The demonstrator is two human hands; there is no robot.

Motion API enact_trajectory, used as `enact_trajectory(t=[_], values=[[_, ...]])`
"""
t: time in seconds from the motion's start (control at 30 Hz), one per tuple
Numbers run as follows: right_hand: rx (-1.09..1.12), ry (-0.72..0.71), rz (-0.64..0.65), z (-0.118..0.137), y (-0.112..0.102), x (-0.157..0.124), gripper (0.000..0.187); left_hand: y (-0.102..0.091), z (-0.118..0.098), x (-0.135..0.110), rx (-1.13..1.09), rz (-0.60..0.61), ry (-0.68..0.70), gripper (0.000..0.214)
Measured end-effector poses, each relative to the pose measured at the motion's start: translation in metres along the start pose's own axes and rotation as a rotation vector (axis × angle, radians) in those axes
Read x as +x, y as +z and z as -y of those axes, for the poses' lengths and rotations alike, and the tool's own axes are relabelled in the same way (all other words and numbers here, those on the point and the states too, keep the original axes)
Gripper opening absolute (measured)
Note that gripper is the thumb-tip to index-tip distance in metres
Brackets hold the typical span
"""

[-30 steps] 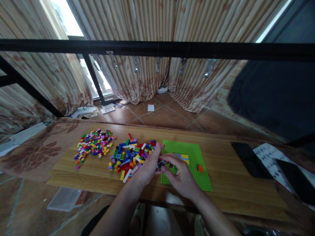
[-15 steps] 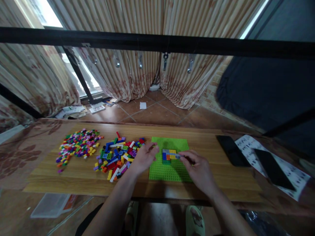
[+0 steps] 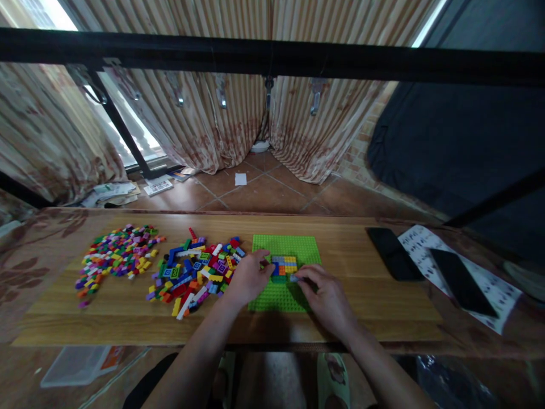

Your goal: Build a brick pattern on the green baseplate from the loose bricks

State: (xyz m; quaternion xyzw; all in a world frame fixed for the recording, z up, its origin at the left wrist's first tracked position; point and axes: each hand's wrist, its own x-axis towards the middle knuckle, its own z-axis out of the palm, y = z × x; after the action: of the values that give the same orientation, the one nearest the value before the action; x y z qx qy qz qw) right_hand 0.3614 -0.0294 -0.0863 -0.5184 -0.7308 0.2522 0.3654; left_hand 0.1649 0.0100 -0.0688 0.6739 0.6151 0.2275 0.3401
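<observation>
On the wooden board lies a green studded baseplate. A small cluster of joined toy bricks in grey, yellow, orange, blue and green sits near its middle. My right hand pinches a small light blue-grey brick just beside the cluster's lower right side; the fingertips partly cover it. At the cluster's left, my left hand hovers over the plate's edge with thumb and forefinger apart. Its thumb tip is close to the blue brick, and whether they touch I cannot tell.
Left of the plate is a pile of larger mixed bricks, with a heap of smaller ones farther left. A black phone-like slab lies at right, near a printed sheet bearing another dark slab. A black bar crosses overhead.
My right hand has drawn the small brick from the top of the cluster toward its lower right side. My left hand's thumb has come closer to the cluster. The view has shifted slightly.
</observation>
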Motion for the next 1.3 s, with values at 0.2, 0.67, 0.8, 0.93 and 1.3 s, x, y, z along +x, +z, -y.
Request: enact_trajectory(t=[0.2,0.67,0.8,0.93,1.3], values=[[-0.091,-0.096,0.058,0.000,0.006,0.004,0.021,0.006,0.003,0.001,0.029,0.051,0.009,0.041],[-0.363,-0.074,0.044,-0.010,-0.002,0.004,0.013,0.004,-0.005,-0.001,0.113,0.062,-0.001,0.041],[-0.339,-0.066,0.035,-0.011,0.000,0.005,0.014,0.005,-0.005,-0.001,0.137,0.053,0.011,0.039],[-0.298,-0.055,0.009,-0.011,0.004,0.006,0.017,0.006,-0.005,-0.001,0.142,0.047,0.006,0.038],[-0.272,-0.032,-0.028,-0.013,0.008,0.007,0.022,0.009,-0.007,0.000,0.160,0.032,0.012,0.037]])
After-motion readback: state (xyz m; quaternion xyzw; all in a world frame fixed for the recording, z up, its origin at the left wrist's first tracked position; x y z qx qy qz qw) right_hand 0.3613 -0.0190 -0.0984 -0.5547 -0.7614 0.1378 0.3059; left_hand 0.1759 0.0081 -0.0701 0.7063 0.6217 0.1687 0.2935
